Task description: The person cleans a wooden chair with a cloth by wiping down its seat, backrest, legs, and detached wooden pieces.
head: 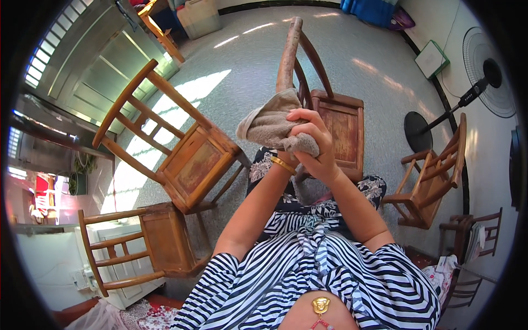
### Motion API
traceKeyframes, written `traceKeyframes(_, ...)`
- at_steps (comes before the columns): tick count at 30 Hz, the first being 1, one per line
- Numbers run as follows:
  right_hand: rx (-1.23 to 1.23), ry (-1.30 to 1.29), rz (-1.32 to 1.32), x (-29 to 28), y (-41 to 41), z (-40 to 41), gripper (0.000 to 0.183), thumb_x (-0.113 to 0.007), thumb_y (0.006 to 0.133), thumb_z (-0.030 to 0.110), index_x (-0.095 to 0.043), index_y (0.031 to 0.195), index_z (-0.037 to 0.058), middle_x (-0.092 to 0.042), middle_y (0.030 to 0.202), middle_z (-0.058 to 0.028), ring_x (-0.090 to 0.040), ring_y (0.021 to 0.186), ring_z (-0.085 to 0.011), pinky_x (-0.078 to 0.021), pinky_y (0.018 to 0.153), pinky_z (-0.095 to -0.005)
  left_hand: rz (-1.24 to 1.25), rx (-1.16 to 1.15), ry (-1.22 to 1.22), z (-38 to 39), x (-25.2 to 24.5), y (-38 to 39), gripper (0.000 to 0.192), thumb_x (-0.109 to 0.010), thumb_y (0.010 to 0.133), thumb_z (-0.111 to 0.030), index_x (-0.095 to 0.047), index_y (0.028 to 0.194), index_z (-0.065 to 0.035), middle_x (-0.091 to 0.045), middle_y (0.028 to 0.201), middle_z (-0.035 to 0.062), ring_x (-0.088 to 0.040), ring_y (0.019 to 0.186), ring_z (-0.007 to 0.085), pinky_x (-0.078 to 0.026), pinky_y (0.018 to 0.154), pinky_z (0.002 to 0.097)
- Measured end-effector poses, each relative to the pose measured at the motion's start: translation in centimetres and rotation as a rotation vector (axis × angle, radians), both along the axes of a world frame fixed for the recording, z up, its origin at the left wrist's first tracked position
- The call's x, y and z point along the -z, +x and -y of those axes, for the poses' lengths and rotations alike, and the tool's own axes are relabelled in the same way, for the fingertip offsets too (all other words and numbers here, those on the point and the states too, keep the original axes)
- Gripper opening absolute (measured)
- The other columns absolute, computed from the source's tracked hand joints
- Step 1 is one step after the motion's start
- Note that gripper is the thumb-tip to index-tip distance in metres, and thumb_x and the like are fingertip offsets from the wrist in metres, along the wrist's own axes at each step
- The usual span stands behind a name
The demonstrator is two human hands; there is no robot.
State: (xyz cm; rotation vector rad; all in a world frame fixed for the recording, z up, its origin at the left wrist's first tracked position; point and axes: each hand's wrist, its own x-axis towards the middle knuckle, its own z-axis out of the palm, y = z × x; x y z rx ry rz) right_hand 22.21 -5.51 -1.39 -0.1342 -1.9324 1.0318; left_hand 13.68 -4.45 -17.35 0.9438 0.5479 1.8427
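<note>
My right hand (pixel 315 142) grips a bunched grey-beige terry cloth (pixel 272 117), its fingers curled over the folds. Most of my left hand (pixel 288 156) is hidden under the cloth; only the part by the wrist, with a gold bangle (pixel 283 165), shows. Directly before me stands a wooden chair (pixel 341 128) with a reddish, worn seat panel. Its pale, scuffed top rail (pixel 288 53) runs down behind the cloth's upper edge. Whether the cloth touches the rail there is hard to tell.
To my left are a wooden chair (pixel 196 163) and another wooden chair (pixel 167 241) near a white cabinet (pixel 117 247). On the right stand a wooden chair (pixel 437 185) and a pedestal fan (pixel 418 131). A plastic bin (pixel 200 18) sits at the far side of the speckled floor (pixel 247 53).
</note>
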Motion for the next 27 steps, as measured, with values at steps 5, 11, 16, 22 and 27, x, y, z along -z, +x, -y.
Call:
traceKeyframes(5,0.110,0.061,-0.016,2.4,1.5,-1.1,0.026,-0.063,0.063,0.007,-0.056,0.089,0.0055,-0.043,0.115,-0.0162,-0.046,0.101,-0.0298,-0.0365,0.088,-0.0370,-0.344,-0.252,-0.131,3.7,-4.9,-0.6,0.034,-0.036,0.092,-0.026,-0.040,0.119,-0.0044,-0.048,0.115,0.0091,-0.047,0.107,0.0190,-0.039,0.093,0.0326)
traceKeyframes(11,0.140,0.208,0.217,7.6,5.1,-1.4,0.045,-0.068,0.061,0.011,-0.058,0.104,0.0073,-0.041,0.118,-0.0191,-0.045,0.105,-0.0376,-0.0379,0.089,-0.0425,-0.200,-0.252,-0.289,5.6,-9.3,-2.9,0.032,-0.038,0.092,-0.022,-0.044,0.118,-0.0046,-0.054,0.109,0.0068,-0.052,0.096,0.0145,-0.041,0.086,0.0277)
traceKeyframes(16,0.264,0.191,0.264,7.1,5.3,-0.9,0.041,-0.067,0.063,0.012,-0.057,0.102,0.0062,-0.044,0.115,-0.0183,-0.046,0.104,-0.0368,-0.0387,0.088,-0.0431,-0.185,-0.790,-0.391,7.7,-15.4,-1.9,0.020,-0.043,0.088,-0.007,-0.048,0.107,-0.0026,-0.056,0.099,0.0103,-0.055,0.086,0.0178,-0.045,0.080,0.0319)
traceKeyframes(22,0.286,0.162,0.177,3.3,1.4,-0.7,0.061,-0.069,0.063,0.013,-0.042,0.116,-0.0012,-0.049,0.111,-0.0204,-0.048,0.102,-0.0373,-0.0401,0.087,-0.0405,-0.289,0.040,0.269,12.6,-25.2,3.7,0.028,-0.031,0.094,-0.026,-0.051,0.093,-0.0055,-0.056,0.075,0.0110,-0.052,0.068,0.0194,-0.042,0.062,0.0307)
traceKeyframes(27,0.295,0.070,0.322,6.1,3.3,-1.1,0.056,-0.071,0.063,0.014,-0.045,0.110,0.0002,-0.052,0.099,-0.0194,-0.051,0.094,-0.0368,-0.0422,0.081,-0.0403,0.289,0.484,0.646,12.5,-28.6,11.7,0.070,-0.026,0.088,-0.051,-0.047,0.113,0.0111,-0.053,0.103,0.0235,-0.052,0.094,0.0314,-0.040,0.082,0.0381)
